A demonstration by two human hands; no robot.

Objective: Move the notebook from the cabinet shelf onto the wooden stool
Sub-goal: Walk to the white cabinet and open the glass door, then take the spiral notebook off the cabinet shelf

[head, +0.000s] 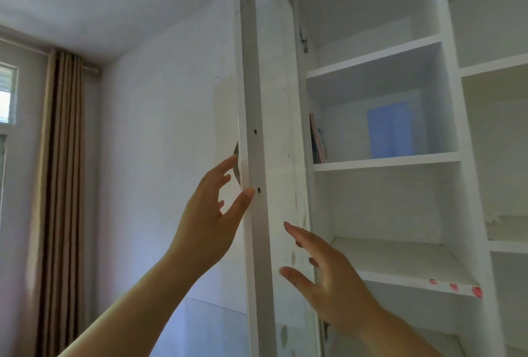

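White cabinet (pixel 445 105), left hand (pixel 211 214) at door edge (pixel 251 128)

Two hands (pixel 211 214), one notebook (pixel 317 139), one cabinet door (pixel 257 99), one curtain (pixel 61 185)

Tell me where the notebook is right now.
The notebook stands upright against the left wall of the open cabinet's middle shelf, above and right of both hands, which hold nothing.

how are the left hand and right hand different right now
The left hand is higher, at the cabinet door edge, its fingers by the metal handle. The right hand is lower, inside the open door, near a lower shelf, touching nothing clearly. Both are open and hold nothing; neither reaches the notebook.
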